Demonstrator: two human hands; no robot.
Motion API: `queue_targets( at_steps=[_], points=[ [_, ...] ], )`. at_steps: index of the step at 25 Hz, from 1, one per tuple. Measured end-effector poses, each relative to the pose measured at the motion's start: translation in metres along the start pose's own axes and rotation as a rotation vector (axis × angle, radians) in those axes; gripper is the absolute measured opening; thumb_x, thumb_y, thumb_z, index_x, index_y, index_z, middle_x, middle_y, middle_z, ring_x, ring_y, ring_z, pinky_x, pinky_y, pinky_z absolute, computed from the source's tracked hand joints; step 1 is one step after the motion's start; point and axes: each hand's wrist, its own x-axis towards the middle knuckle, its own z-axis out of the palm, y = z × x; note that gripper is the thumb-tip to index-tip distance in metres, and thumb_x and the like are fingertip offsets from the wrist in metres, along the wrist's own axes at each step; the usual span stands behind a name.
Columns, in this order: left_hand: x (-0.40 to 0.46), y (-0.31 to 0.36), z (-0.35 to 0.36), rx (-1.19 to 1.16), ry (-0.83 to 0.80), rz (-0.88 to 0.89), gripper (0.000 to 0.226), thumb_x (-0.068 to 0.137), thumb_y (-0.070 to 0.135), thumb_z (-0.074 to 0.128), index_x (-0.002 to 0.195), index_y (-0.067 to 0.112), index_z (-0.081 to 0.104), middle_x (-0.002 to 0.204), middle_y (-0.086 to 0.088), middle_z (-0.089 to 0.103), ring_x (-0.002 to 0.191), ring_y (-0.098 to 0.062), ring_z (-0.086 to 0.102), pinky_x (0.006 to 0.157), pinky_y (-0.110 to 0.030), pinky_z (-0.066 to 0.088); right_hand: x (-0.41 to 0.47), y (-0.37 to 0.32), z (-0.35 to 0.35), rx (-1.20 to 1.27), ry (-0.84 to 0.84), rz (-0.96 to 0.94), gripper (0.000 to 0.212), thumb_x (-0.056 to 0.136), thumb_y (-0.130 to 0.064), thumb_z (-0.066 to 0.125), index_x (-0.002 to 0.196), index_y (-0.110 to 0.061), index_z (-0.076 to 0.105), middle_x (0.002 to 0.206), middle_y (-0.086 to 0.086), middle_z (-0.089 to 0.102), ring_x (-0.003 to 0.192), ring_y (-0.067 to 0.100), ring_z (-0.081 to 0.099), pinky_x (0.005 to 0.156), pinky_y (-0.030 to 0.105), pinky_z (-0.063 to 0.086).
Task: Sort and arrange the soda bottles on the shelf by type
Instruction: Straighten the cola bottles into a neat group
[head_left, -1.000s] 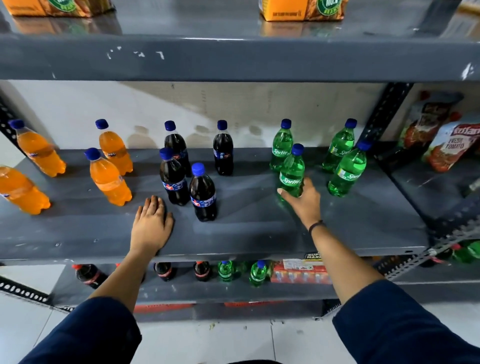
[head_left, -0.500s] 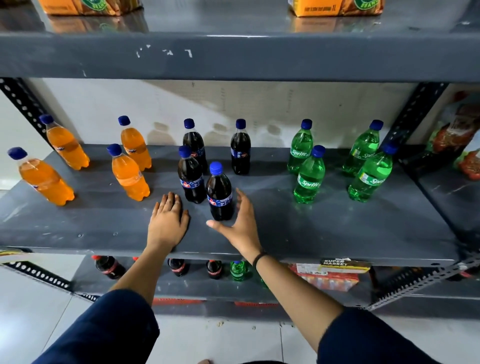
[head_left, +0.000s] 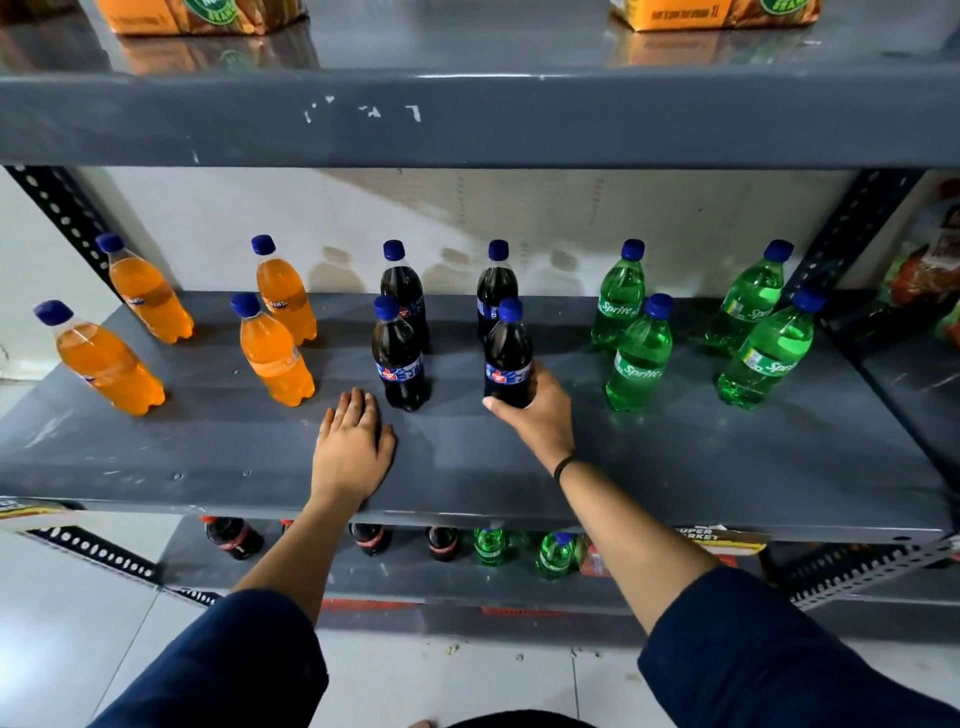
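Note:
On the grey shelf (head_left: 675, 467) stand several orange soda bottles (head_left: 275, 353) at the left, several dark cola bottles (head_left: 397, 364) in the middle and several green Sprite bottles (head_left: 639, 358) at the right, all with blue caps. My right hand (head_left: 535, 410) grips the lower part of the front right cola bottle (head_left: 508, 348), which stands upright in front of a rear cola bottle (head_left: 496, 283). My left hand (head_left: 353, 447) lies flat on the shelf, fingers together, just left of the front left cola bottle, holding nothing.
An upper shelf (head_left: 467, 114) with orange cartons (head_left: 202, 15) hangs close overhead. Below, a lower shelf holds cola bottles (head_left: 234, 538) and green bottles (head_left: 556, 553). Snack bags (head_left: 930, 270) fill the neighbouring bay at the right. Perforated uprights (head_left: 852, 223) frame the shelf.
My right hand left the green bottle, swept left to the front cola bottle, grasped it and shifted it right, in front of the rear right cola bottle. My left hand stayed flat.

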Motion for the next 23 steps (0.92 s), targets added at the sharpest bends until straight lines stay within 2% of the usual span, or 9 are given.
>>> queue_targets(
  at_steps=[2, 7, 13, 16, 17, 20, 23],
  points=[
    [0.0, -0.001, 0.001, -0.005, 0.012, 0.004, 0.057, 0.094, 0.033, 0.032, 0.142, 0.003, 0.027, 0.154, -0.017, 0.025, 0.145, -0.029, 0.016, 0.12, -0.042, 0.013, 0.009, -0.003, -0.007, 0.012, -0.022, 0.01, 0.045, 0.064, -0.02, 0.082, 0.103, -0.012, 0.06, 0.103, 0.007, 0.07, 0.091, 0.012, 0.061, 0.073, 0.017, 0.042],
    [0.0, 0.0, 0.001, -0.031, 0.02, 0.009, 0.055, 0.094, 0.029, 0.038, 0.142, 0.002, 0.028, 0.154, -0.017, 0.026, 0.145, -0.029, 0.016, 0.119, -0.043, 0.012, 0.004, 0.0, -0.005, 0.022, -0.05, -0.023, 0.047, 0.065, -0.018, 0.081, 0.107, -0.015, 0.059, 0.104, 0.004, 0.069, 0.091, 0.01, 0.06, 0.077, 0.016, 0.042],
    [-0.001, 0.0, 0.0, -0.038, 0.019, 0.014, 0.056, 0.095, 0.029, 0.036, 0.143, 0.002, 0.026, 0.154, -0.017, 0.024, 0.145, -0.029, 0.014, 0.12, -0.042, 0.011, 0.002, 0.0, -0.005, 0.014, -0.055, -0.036, 0.05, 0.064, -0.022, 0.081, 0.109, -0.018, 0.059, 0.108, 0.005, 0.068, 0.102, 0.017, 0.063, 0.086, 0.027, 0.048],
    [-0.001, 0.001, -0.002, -0.077, 0.02, 0.013, 0.057, 0.094, 0.029, 0.038, 0.143, 0.001, 0.025, 0.153, -0.018, 0.026, 0.145, -0.03, 0.015, 0.12, -0.042, 0.012, -0.009, 0.005, 0.0, -0.001, 0.036, -0.018, 0.072, 0.059, -0.034, 0.084, 0.121, -0.017, 0.051, 0.118, 0.001, 0.058, 0.114, 0.014, 0.053, 0.096, 0.028, 0.043],
    [-0.001, 0.001, -0.003, -0.118, 0.034, 0.018, 0.059, 0.093, 0.029, 0.042, 0.143, 0.001, 0.025, 0.153, -0.018, 0.028, 0.144, -0.031, 0.017, 0.119, -0.043, 0.013, -0.018, 0.006, 0.003, 0.019, 0.127, -0.002, 0.078, 0.059, -0.036, 0.084, 0.126, -0.016, 0.047, 0.121, 0.0, 0.052, 0.116, 0.013, 0.049, 0.099, 0.027, 0.04],
    [0.001, -0.002, -0.012, -0.405, 0.069, -0.054, 0.074, 0.084, 0.032, 0.062, 0.143, 0.004, 0.027, 0.147, -0.015, 0.039, 0.138, -0.03, 0.032, 0.116, -0.044, 0.025, -0.042, 0.007, 0.012, 0.148, 0.404, -0.02, 0.071, 0.061, -0.042, 0.081, 0.118, -0.017, 0.048, 0.114, 0.005, 0.051, 0.107, 0.016, 0.052, 0.091, 0.025, 0.042],
    [0.017, 0.0, -0.022, -0.726, -0.019, -0.146, 0.095, 0.066, 0.04, 0.074, 0.144, 0.017, 0.026, 0.148, -0.005, 0.041, 0.136, -0.023, 0.038, 0.113, -0.044, 0.031, -0.042, 0.002, 0.017, 0.143, 0.38, 0.011, 0.072, 0.062, -0.036, 0.083, 0.122, -0.017, 0.046, 0.118, 0.007, 0.056, 0.107, 0.018, 0.055, 0.091, 0.027, 0.045]
  ],
)
